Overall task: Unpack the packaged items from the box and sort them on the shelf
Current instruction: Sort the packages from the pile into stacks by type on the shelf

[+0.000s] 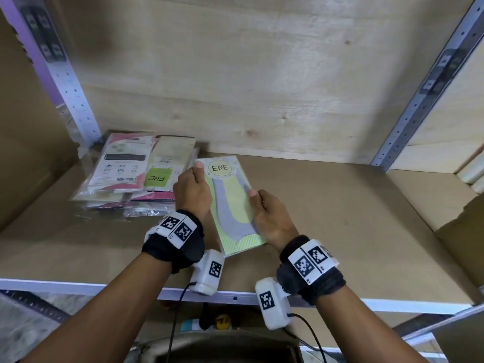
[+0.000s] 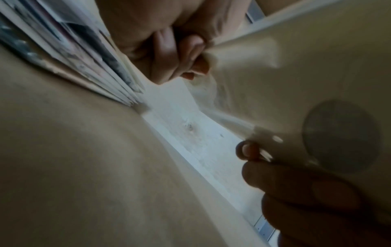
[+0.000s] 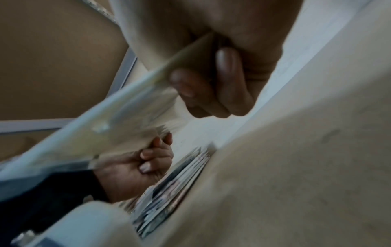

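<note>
A flat pack of grey and yellow-green socks [image 1: 230, 203] with a round "ENE" label is held just above the brown shelf board [image 1: 340, 205]. My left hand [image 1: 192, 191] pinches its upper left edge, thumb on top. My right hand [image 1: 269, 216] grips its right edge lower down. In the left wrist view my left hand [image 2: 180, 55] has curled fingers clamped on the pale pack [image 2: 296, 75]. In the right wrist view my right hand [image 3: 211, 75] holds the pack [image 3: 118, 117] from the side. A stack of packaged items [image 1: 131, 176] lies just left of it.
The shelf bay has a plywood back wall [image 1: 248, 74], perforated metal uprights at left [image 1: 70, 85] and right [image 1: 419, 95], and a metal front rail [image 1: 78, 288]. Cardboard [image 1: 463, 226] sits at the far right. The box is not in view.
</note>
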